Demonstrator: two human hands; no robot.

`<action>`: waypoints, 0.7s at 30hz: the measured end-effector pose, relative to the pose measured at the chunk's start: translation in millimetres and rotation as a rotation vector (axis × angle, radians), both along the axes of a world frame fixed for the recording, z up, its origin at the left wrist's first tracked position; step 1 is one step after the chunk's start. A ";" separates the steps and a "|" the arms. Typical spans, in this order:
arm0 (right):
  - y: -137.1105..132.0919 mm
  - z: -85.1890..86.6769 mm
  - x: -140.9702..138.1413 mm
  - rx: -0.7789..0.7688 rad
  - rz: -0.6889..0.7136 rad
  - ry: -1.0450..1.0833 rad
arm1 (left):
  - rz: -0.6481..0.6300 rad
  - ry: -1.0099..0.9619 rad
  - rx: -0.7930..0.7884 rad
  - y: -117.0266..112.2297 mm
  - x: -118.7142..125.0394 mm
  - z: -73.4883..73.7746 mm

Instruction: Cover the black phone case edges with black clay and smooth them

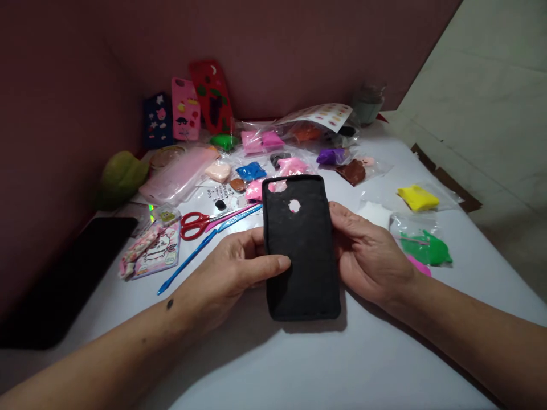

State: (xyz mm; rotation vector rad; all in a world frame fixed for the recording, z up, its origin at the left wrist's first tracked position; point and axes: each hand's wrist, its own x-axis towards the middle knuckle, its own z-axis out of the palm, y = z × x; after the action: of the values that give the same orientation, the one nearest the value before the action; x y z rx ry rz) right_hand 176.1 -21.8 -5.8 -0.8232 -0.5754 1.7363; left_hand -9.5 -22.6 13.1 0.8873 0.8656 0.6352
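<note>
A black phone case is held up in front of me, tilted, with a round hole and a corner cutout near its top. My left hand grips its left side, thumb lying on the black surface and fingers hidden behind. Along the right edge, my right hand closes on the case, its fingers partly out of sight behind it. To the left of the case lie red-handled scissors and a blue modelling tool.
Packets of coloured clay, such as blue, yellow and green, lie across the white table. Decorated cases, one pink, lean at the back. A green fruit, a dark slab and a glass jar stand around.
</note>
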 end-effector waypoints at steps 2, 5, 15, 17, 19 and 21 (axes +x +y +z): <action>-0.4 0.3 0.2 -0.021 0.004 0.000 | 0.007 0.019 0.014 0.3 0.1 0.4; -1.0 1.1 0.5 -0.054 0.025 0.038 | 0.049 0.026 0.063 1.5 0.8 0.3; -2.3 -3.9 1.6 -0.036 0.055 0.074 | 0.063 0.082 0.054 3.0 -0.1 -0.9; -1.7 -4.2 1.2 -0.011 0.060 0.069 | 0.068 0.051 0.058 3.4 0.0 -1.3; -1.6 -3.4 0.8 0.003 0.046 0.072 | 0.070 -0.001 0.057 3.9 0.5 -1.7; -2.5 -1.7 0.9 0.013 0.035 0.085 | 0.080 -0.030 0.068 4.4 1.2 -2.1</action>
State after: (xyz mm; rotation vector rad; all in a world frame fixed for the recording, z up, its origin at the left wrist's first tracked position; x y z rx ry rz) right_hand 177.1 -24.2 -7.5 -0.7302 -0.5456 1.7888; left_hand -8.3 -18.2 11.0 0.9053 0.8602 0.7493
